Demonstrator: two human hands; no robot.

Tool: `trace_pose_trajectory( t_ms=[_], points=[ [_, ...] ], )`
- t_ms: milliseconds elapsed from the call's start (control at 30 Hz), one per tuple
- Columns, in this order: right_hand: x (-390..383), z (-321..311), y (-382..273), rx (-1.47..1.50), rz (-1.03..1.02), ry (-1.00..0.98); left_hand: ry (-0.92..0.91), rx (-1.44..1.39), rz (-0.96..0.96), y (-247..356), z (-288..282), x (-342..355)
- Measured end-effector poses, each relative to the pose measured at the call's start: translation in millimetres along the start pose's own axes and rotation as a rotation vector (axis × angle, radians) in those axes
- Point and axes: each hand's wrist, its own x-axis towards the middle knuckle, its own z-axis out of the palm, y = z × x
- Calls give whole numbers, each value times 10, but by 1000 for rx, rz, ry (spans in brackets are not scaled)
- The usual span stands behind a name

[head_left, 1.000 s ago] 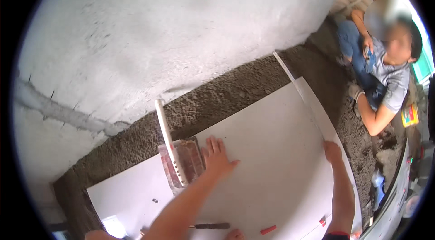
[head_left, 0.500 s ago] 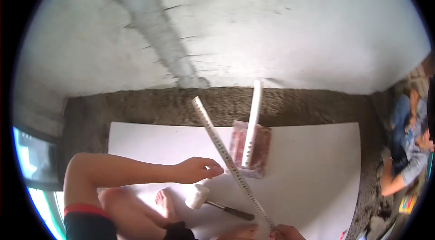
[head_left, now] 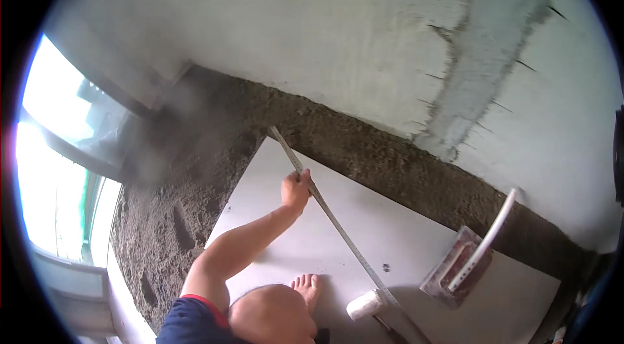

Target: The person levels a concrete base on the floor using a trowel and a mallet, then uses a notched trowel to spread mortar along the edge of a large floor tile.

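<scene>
My left hand point(head_left: 297, 189) is closed around the far part of a long steel ruler point(head_left: 349, 242), fingers wrapped over its edge. The ruler slants across a large white tile point(head_left: 390, 230), its far tip over the cement bed beyond the tile's edge. Its near end runs out at the lower edge of the picture, and my right hand is not in view. Close beside the ruler's near part lies a mallet with a white head point(head_left: 365, 305), its dark handle partly beneath the ruler.
A reddish-brown rectangular board point(head_left: 448, 256) lies on the tile, with a white bar point(head_left: 484, 243) across it. Rough grey cement point(head_left: 188, 149) borders the tile, against a pale wall point(head_left: 351, 38). My bare foot point(head_left: 307, 289) rests on the tile. Bright windows are at left.
The view has swung left. My left hand, earlier beside the ruler with fingers loosely curled, now grips its far part. My right hand, earlier on the near end, has left the picture.
</scene>
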Motion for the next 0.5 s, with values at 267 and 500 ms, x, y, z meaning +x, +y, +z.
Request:
trace_pose_trajectory(
  t_ms=[267,500],
  points=[
    [26,-52,-321,-42,66,86,-158,780,129,-248,-321,775],
    [418,262,-354,-235,-19,155,-230,787,311,-211,-106,1054]
  ],
)
